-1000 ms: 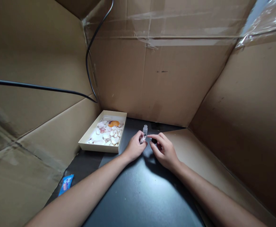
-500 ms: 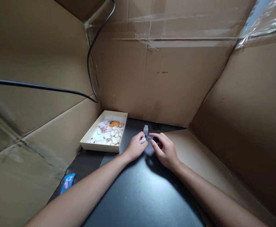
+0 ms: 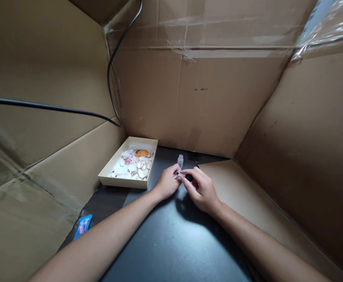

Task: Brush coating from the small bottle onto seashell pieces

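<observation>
My left hand (image 3: 168, 183) is closed around a small white seashell (image 3: 176, 175), mostly hidden by the fingers, with a dark spot on it. Reaching in from the right, my right hand (image 3: 202, 190) has its thumb and index fingertips against the shell. A black bottle cap (image 3: 188, 177) is tucked in the curl of that same hand, partly covered by the fingers. Just beyond both hands a small clear bottle (image 3: 180, 159) stands upright and uncapped on the dark table (image 3: 159, 235).
A shallow cream box (image 3: 124, 183) of shells, one orange, sits at the back left. A blue packet (image 3: 82, 226) lies by my left forearm. Cardboard walls (image 3: 206, 113) enclose the table; a flat cardboard sheet (image 3: 236, 184) lies right. A black cable (image 3: 108, 74) runs along the left wall.
My right hand has moved left, bringing its thumb and index fingertips from a gap away to touching the shell in my left hand. The bottle stays put.
</observation>
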Tool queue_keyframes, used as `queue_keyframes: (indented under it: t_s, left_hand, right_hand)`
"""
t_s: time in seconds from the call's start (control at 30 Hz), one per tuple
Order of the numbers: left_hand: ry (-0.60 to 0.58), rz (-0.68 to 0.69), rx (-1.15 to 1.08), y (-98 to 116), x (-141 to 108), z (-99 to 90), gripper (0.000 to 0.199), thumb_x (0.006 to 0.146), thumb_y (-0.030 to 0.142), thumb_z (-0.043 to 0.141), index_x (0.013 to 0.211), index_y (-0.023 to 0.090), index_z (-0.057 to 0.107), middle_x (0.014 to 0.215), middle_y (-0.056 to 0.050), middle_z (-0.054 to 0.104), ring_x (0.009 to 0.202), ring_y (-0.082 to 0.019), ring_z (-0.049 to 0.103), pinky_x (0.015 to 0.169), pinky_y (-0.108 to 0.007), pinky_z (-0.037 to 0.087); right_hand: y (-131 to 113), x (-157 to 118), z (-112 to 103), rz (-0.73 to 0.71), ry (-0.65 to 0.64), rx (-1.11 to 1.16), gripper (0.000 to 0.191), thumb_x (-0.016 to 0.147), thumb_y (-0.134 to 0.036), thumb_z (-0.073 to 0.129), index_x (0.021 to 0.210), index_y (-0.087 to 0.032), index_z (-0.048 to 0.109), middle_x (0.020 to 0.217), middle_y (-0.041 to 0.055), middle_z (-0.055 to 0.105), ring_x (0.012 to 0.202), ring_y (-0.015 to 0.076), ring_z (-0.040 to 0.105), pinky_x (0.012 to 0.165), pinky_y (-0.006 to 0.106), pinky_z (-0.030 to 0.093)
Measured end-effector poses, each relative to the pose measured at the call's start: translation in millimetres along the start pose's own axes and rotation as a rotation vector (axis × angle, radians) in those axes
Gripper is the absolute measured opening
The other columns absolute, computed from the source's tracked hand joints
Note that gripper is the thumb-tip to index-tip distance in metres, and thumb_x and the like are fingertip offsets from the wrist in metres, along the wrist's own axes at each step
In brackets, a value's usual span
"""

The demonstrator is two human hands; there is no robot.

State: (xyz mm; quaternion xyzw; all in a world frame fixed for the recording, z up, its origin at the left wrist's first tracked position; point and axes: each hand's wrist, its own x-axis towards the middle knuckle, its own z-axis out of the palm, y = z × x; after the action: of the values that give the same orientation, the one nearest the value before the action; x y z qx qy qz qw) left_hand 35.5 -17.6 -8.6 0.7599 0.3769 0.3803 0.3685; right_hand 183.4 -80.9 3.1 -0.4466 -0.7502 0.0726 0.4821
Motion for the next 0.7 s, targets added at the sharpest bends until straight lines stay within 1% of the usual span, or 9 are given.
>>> queue_keyframes:
  t_s: [0.13, 0.17, 0.27, 0.37, 0.43, 0.53, 0.57, 0.7]
  left_hand:
    - [0.031, -0.003, 0.031, 1.4, -0.2, -0.2, 0.016, 0.075, 0.02, 0.05, 0.066, 0.018, 0.036, 0.063, 0.005, 0.035, 0.063, -0.01, 0.031, 0.058, -0.024, 0.024]
    - [0.026, 0.001, 0.029, 1.6, -0.3, -0.3, 0.015, 0.074, 0.019, 0.049, 0.066, 0.018, 0.037, 0.063, 0.005, 0.035, 0.063, -0.01, 0.032, 0.058, -0.024, 0.024]
    - [0.014, 0.006, 0.009, 1.1, -0.3, -0.5, 0.013, 0.073, 0.018, 0.049, 0.067, 0.017, 0.038, 0.063, 0.005, 0.036, 0.063, -0.009, 0.032, 0.058, -0.024, 0.025]
    - [0.027, 0.002, 0.008, 0.1, -0.5, -0.2, 0.017, 0.074, 0.019, 0.05, 0.065, 0.018, 0.035, 0.062, 0.005, 0.033, 0.061, -0.009, 0.03, 0.058, -0.023, 0.024]
    - [0.028, -0.002, -0.006, -0.4, -0.6, 0.1, 0.018, 0.074, 0.019, 0.05, 0.065, 0.018, 0.035, 0.062, 0.005, 0.033, 0.061, -0.009, 0.03, 0.057, -0.023, 0.023]
    - [0.017, 0.002, -0.05, -0.5, -0.6, 0.0, 0.016, 0.071, 0.017, 0.051, 0.064, 0.018, 0.036, 0.062, 0.005, 0.035, 0.062, -0.009, 0.031, 0.058, -0.023, 0.024]
    - [0.014, 0.0, -0.051, -0.3, -0.6, -0.1, 0.015, 0.071, 0.017, 0.051, 0.064, 0.017, 0.037, 0.062, 0.005, 0.035, 0.062, -0.009, 0.031, 0.057, -0.023, 0.024]
    - [0.022, -0.012, 0.002, 1.3, -0.6, -0.5, 0.017, 0.074, 0.02, 0.051, 0.065, 0.017, 0.037, 0.062, 0.005, 0.034, 0.062, -0.009, 0.031, 0.057, -0.023, 0.023]
  right_hand:
    - [1.1, -0.3, 0.4, 0.067, 0.099, -0.016, 0.018, 0.09, -0.026, 0.053, 0.104, -0.02, 0.062, 0.079, 0.0014, 0.055, 0.06, 0.0115, 0.047, 0.058, 0.025, 0.04]
    - [1.6, -0.7, 0.7, 0.075, 0.104, -0.002, 0.017, 0.089, -0.027, 0.053, 0.104, -0.02, 0.059, 0.077, 0.0005, 0.054, 0.059, 0.0115, 0.046, 0.058, 0.025, 0.04]
    - [2.2, -2.1, 2.6, 0.107, 0.059, 0.027, 0.015, 0.087, -0.03, 0.055, 0.099, -0.02, 0.052, 0.067, -0.0034, 0.048, 0.055, 0.011, 0.043, 0.053, 0.023, 0.037]
    - [1.5, -2.7, 4.3, 0.156, 0.101, 0.005, 0.014, 0.087, -0.03, 0.055, 0.094, -0.021, 0.048, 0.064, -0.0051, 0.045, 0.053, 0.0102, 0.041, 0.051, 0.022, 0.035]
    - [0.3, -2.9, 5.3, 0.149, 0.115, 0.014, 0.014, 0.087, -0.03, 0.055, 0.094, -0.021, 0.047, 0.064, -0.005, 0.045, 0.054, 0.0102, 0.042, 0.053, 0.022, 0.036]
    - [-1.9, -3.4, 7.0, 0.102, 0.055, 0.037, 0.013, 0.086, -0.03, 0.055, 0.095, -0.022, 0.049, 0.065, -0.0046, 0.045, 0.055, 0.0103, 0.042, 0.053, 0.022, 0.037]
    - [-2.4, -3.5, 7.5, 0.099, 0.054, 0.033, 0.013, 0.086, -0.029, 0.055, 0.095, -0.022, 0.049, 0.066, -0.0046, 0.045, 0.054, 0.0101, 0.041, 0.053, 0.022, 0.036]
    - [-2.2, -2.8, 7.4, 0.133, 0.135, 0.021, 0.013, 0.084, -0.027, 0.056, 0.093, -0.021, 0.049, 0.064, -0.0051, 0.043, 0.054, 0.0102, 0.041, 0.052, 0.022, 0.035]
